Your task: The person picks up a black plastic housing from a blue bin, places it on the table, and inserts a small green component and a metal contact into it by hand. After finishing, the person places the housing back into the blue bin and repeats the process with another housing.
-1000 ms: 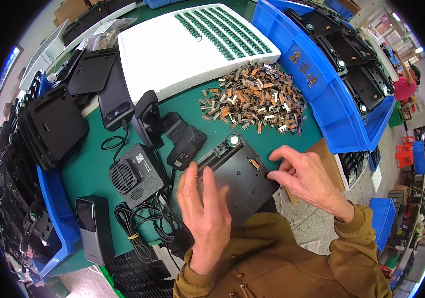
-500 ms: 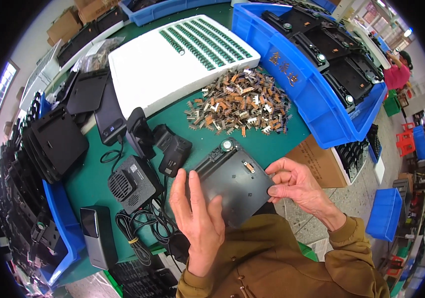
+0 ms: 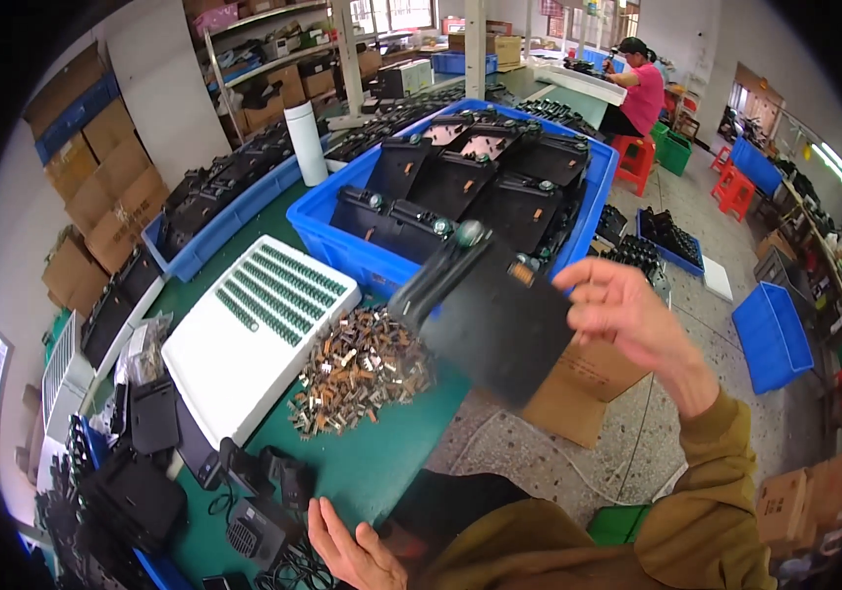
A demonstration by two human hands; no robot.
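Observation:
My right hand (image 3: 627, 313) pinches the right edge of a black plastic panel (image 3: 504, 324), raised in front of the near side of a blue bin (image 3: 337, 241). The panel is slightly blurred; it carries a round green-and-silver part (image 3: 471, 233) at its top corner and a small orange-brown connector (image 3: 520, 272). Similar black panels (image 3: 455, 185) fill the bin in overlapping layers. My left hand (image 3: 357, 553) is empty, fingers stretched, low over the table's near edge beside a black boxy device (image 3: 261, 531) with a grille and coiled cables.
On the green table (image 3: 381, 482) lie a heap of small metal connectors (image 3: 362, 372) and a white foam board (image 3: 229, 359) with rows of green parts. A cardboard box (image 3: 578, 393) stands beside the table. A white bottle (image 3: 305, 146) stands behind. Another person (image 3: 645, 93) in pink sits farther off.
My right hand has lifted the panel up and forward toward the blue bin. My left hand has come off the panel. The view has tilted up and turned right.

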